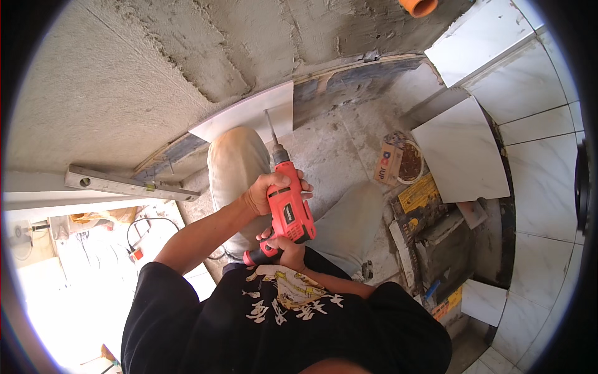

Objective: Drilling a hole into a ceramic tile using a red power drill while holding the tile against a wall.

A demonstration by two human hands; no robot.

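Observation:
A red hammer drill [289, 202] lies in both my hands in front of my chest, its long bit pointing away from me. My left hand [274, 190] wraps round the front of its body, just behind the dark chuck. Lower down, my right hand [285, 251] grips the rear handle; the trigger is hidden. The metal drill bit [270, 124] ends at the face of a white tile [274, 109] standing against the lower wall. Whether the tip has entered the tile cannot be made out. My knee covers part of the tile's lower edge.
Left of the tile, a metal spirit level [131, 184] lies at the wall's foot. On the right are a round tub [411, 162], a cardboard box [387, 163], a loose white tile [461, 153] and a mortar-filled container [445, 255]. An orange pipe [418, 6] projects at the top.

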